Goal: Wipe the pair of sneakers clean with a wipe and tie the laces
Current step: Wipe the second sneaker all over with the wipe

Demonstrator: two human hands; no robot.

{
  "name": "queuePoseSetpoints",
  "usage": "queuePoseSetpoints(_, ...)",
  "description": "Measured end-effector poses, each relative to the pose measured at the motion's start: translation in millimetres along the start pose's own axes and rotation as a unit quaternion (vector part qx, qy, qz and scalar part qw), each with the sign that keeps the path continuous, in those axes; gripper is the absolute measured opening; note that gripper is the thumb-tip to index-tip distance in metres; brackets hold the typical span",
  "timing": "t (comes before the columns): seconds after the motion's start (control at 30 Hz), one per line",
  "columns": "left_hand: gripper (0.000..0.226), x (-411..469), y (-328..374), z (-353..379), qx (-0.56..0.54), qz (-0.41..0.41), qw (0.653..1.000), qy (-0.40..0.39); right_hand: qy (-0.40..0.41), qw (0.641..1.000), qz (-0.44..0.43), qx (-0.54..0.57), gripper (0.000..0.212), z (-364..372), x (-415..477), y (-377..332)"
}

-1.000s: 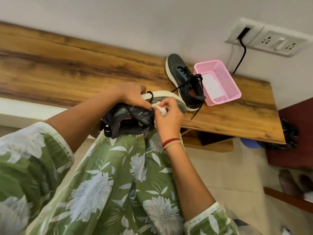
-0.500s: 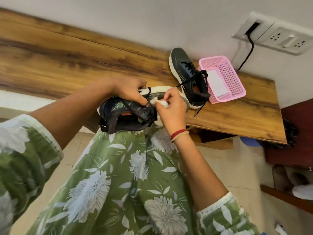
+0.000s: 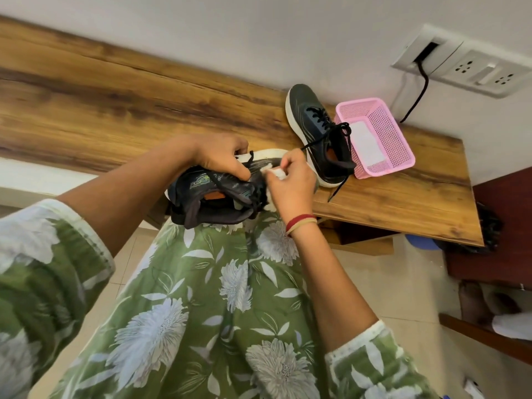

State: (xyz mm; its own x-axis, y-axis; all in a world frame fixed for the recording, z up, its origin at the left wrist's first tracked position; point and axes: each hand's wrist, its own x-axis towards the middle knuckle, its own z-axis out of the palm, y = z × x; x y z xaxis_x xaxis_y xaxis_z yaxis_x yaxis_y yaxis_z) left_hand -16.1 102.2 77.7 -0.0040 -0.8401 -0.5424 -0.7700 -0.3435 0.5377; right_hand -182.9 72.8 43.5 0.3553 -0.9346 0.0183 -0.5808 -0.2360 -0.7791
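One dark sneaker (image 3: 213, 194) with a white sole lies on its side over my lap at the table's front edge. My left hand (image 3: 221, 156) grips its upper from above, thumb on the laces. My right hand (image 3: 290, 187) pinches a small crumpled white wipe (image 3: 275, 171) and presses it against the sneaker's forefoot. The second dark sneaker (image 3: 318, 131) stands upright on the wooden table (image 3: 115, 110), its black laces untied and trailing toward the front edge.
A pink perforated basket (image 3: 383, 131) holding a white sheet stands right of the second sneaker. A wall socket panel (image 3: 472, 70) with a black cable hangs above it. Dark red furniture (image 3: 503, 226) stands at the right, tiled floor below.
The wipe in my right hand has shifted a little along the sneaker's forefoot. My left hand keeps the same grip. The camera view has tilted slightly.
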Motion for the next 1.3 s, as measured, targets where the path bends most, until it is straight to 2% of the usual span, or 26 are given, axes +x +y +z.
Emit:
queuePoseSetpoints(0.1, 0.04, 2, -1, 1, 0.011, 0.009, 1.0, 0.008, -0.044, 0.998, -0.033, 0.015, 0.034, 3, -7, -1)
queuePoseSetpoints(0.23, 0.042, 2, -1, 0, 0.01, 0.005, 1.0, -0.006, 0.03, 0.999, 0.018, -0.016, 0.032, -9, 13, 9)
queuePoseSetpoints(0.33, 0.057, 0, 1, -3, 0.024, 0.0, 1.0, -0.007, -0.028, 0.999, -0.022, 0.012, 0.034, 4, 0, -4)
queuePoseSetpoints(0.4, 0.059, 0, 1, -3, 0.031, 0.004, 1.0, -0.002, -0.054, 0.997, -0.041, 0.024, 0.035, 7, -5, -4)
queuePoseSetpoints(0.57, 0.061, 2, 2, -8, 0.047, 0.008, 0.999, -0.019, 0.021, 0.999, 0.035, -0.007, 0.034, -11, 20, 14)
queuePoseSetpoints(0.67, 0.056, 3, 1, -11, 0.049, 0.015, 0.999, -0.014, -0.033, 0.999, -0.003, -0.004, 0.04, 2, 6, 1)
queuePoseSetpoints(0.73, 0.055, 2, 3, -11, 0.072, 0.011, 0.997, -0.008, -0.039, 0.999, -0.025, 0.025, 0.038, 5, -1, -1)
queuePoseSetpoints(0.87, 0.08, -8, 8, -12, 0.237, 0.003, 0.971, 0.018, 0.051, 0.995, 0.055, 0.06, 0.037, -20, 20, 19)
queuePoseSetpoints(0.93, 0.093, -21, 13, -10, 0.273, -0.015, 0.962, 0.001, 0.053, 0.994, 0.069, 0.06, 0.038, -28, 26, 28)
queuePoseSetpoints(1.0, 0.101, -32, 17, -2, 0.3, -0.029, 0.953, -0.022, 0.022, 0.995, 0.072, 0.069, 0.037, -24, 22, 28)
queuePoseSetpoints(1.07, 0.088, -38, 22, 9, 0.33, -0.031, 0.944, 0.008, -0.012, 0.992, 0.083, 0.1, 0.035, -18, 16, 27)
queuePoseSetpoints(1.17, 0.049, -33, 43, 25, 0.347, -0.052, 0.931, 0.099, -0.036, 0.984, 0.1, 0.143, 0.033, -8, 12, 25)
queuePoseSetpoints(1.3, 0.045, -25, 69, 50, 0.398, -0.14, 0.897, 0.131, -0.05, 0.979, 0.119, 0.158, 0.032, 7, 7, 24)
